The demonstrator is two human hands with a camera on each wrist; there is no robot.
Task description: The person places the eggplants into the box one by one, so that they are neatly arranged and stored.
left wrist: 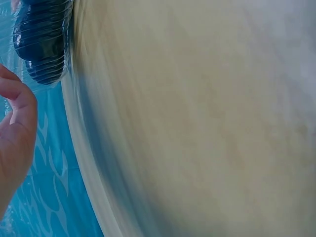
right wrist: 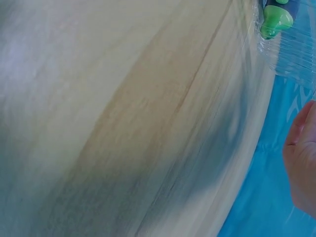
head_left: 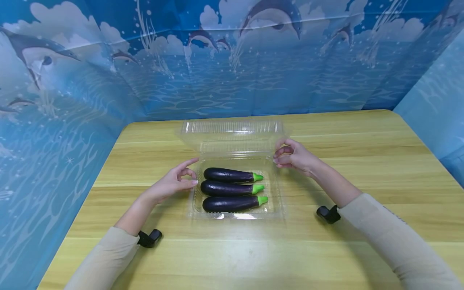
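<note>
A clear plastic clamshell container (head_left: 275, 197) lies on the table with its ribbed lid (head_left: 232, 135) raised at the back. Three dark purple eggplants (head_left: 228, 175) lie side by side in its base, green stem ends to the right. At the container's left rim is my left hand (head_left: 172, 185), thumb tip at the edge and index finger stretched toward the back corner. My right hand (head_left: 299, 157) holds the right edge near the hinge with bent fingers. The left wrist view shows rounded eggplant ends (left wrist: 47, 71) through the plastic; a green stem (right wrist: 276, 19) appears in the right wrist view.
The wooden table (head_left: 239, 249) extends around the container on every side. Blue dolphin-print cloth (head_left: 217, 80) hangs behind the table and along both sides. A small black wrist camera (head_left: 150, 238) sits at the left cuff, another (head_left: 328, 214) at the right.
</note>
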